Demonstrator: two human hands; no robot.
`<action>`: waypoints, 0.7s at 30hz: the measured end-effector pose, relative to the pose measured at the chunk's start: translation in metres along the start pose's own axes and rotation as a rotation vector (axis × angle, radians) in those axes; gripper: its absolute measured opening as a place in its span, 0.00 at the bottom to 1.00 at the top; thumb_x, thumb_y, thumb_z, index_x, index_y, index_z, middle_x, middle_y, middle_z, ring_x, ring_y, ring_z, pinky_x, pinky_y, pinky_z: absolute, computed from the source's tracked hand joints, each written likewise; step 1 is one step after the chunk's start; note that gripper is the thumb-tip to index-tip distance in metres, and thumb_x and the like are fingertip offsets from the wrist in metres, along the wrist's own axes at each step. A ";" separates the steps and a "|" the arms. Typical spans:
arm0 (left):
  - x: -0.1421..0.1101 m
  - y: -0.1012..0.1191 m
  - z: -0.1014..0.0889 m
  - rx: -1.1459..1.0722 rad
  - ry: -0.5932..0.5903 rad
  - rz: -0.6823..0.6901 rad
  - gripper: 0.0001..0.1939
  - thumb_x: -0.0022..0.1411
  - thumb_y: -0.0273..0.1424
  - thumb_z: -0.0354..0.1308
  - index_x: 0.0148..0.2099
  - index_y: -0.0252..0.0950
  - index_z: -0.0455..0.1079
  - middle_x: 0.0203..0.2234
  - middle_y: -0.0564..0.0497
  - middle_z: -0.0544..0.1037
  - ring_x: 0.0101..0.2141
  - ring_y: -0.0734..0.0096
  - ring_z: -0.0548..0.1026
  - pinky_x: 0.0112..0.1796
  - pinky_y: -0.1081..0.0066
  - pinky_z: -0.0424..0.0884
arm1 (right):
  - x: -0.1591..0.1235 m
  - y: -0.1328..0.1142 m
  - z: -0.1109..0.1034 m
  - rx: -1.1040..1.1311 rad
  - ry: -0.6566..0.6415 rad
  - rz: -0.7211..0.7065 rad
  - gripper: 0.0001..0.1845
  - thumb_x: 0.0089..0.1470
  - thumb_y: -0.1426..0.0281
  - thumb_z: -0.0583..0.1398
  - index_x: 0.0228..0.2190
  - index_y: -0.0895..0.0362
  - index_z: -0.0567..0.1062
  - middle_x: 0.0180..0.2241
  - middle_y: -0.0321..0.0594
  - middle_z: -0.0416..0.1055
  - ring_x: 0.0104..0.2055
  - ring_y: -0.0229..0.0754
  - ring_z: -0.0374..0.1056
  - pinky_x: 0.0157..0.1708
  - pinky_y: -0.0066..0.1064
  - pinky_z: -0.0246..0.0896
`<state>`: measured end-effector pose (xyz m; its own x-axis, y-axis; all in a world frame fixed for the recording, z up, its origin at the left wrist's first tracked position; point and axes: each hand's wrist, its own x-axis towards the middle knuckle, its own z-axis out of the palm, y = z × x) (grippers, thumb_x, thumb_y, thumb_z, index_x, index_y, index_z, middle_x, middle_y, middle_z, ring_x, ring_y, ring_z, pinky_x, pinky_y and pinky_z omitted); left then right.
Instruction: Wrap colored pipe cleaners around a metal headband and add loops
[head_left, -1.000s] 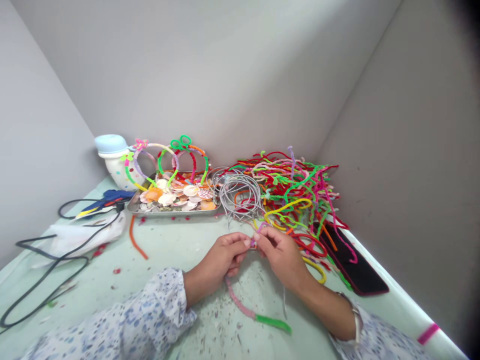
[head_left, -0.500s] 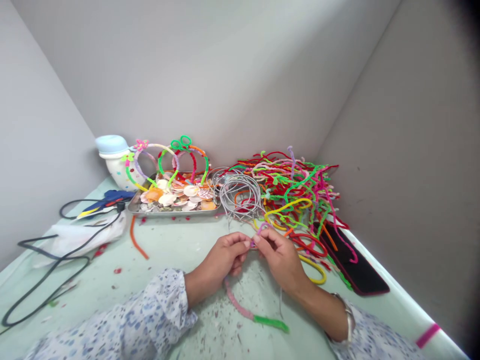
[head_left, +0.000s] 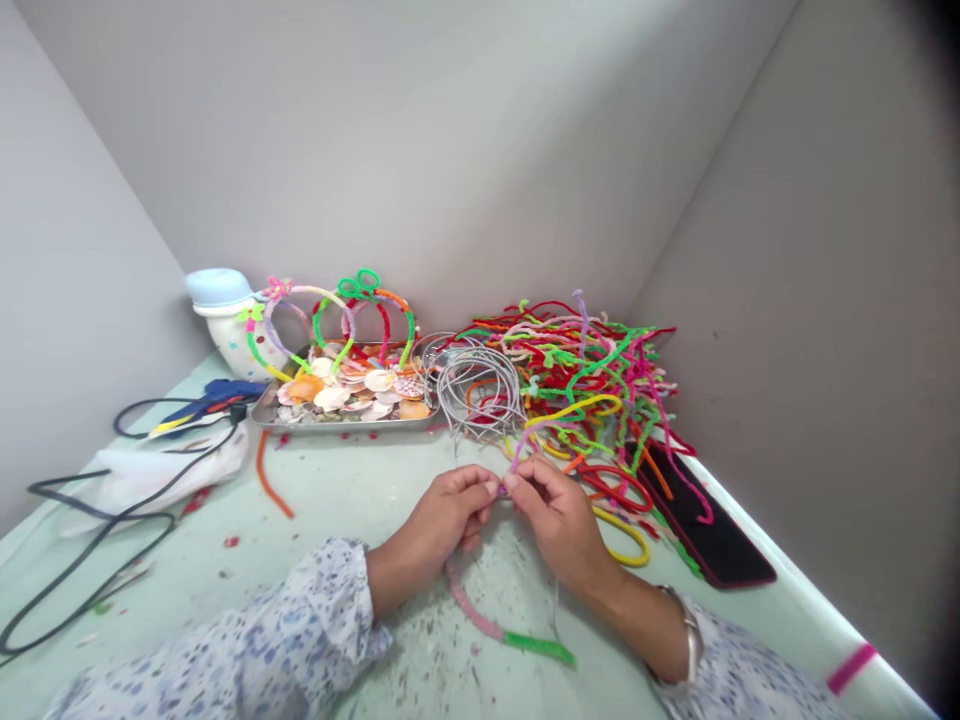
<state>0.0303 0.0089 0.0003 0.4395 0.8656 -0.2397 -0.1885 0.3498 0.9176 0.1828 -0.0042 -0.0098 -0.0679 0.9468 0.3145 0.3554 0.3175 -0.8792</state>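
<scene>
My left hand (head_left: 435, 530) and my right hand (head_left: 559, 520) meet at the middle of the table, fingertips almost touching. Both pinch at the end of a wire headband (head_left: 469, 605) wrapped in pink and green pipe cleaner, which curves down toward me. A thin purple pipe cleaner (head_left: 526, 442) rises from my right fingertips. My fingers hide the exact join. Just beyond my hands lie bare wire headbands (head_left: 476, 390), and a heap of multicoloured pipe cleaners (head_left: 592, 375) lies to the right.
A steel tray (head_left: 337, 426) of seashells stands at the back, with finished pipe-cleaner headbands (head_left: 330, 310) behind it. To the left are a glue gun (head_left: 214, 395), black cable (head_left: 90, 545) and white plastic bag (head_left: 165, 470). A black phone (head_left: 709, 530) lies at right.
The purple pipe cleaner now stands up and away from my right fingertips instead of curling close to them. My hands have barely moved, and the whole view has shifted slightly.
</scene>
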 end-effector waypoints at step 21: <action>0.000 -0.001 0.000 0.002 -0.022 0.013 0.07 0.57 0.33 0.56 0.30 0.35 0.64 0.16 0.60 0.59 0.14 0.84 0.52 0.14 0.81 0.49 | -0.002 -0.004 -0.001 0.021 0.008 -0.064 0.13 0.59 0.68 0.54 0.22 0.56 0.64 0.25 0.33 0.58 0.29 0.37 0.57 0.30 0.29 0.53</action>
<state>0.0302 0.0084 -0.0009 0.4560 0.8621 -0.2211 -0.1922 0.3380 0.9213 0.1827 -0.0077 -0.0069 -0.0828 0.9241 0.3731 0.3311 0.3787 -0.8643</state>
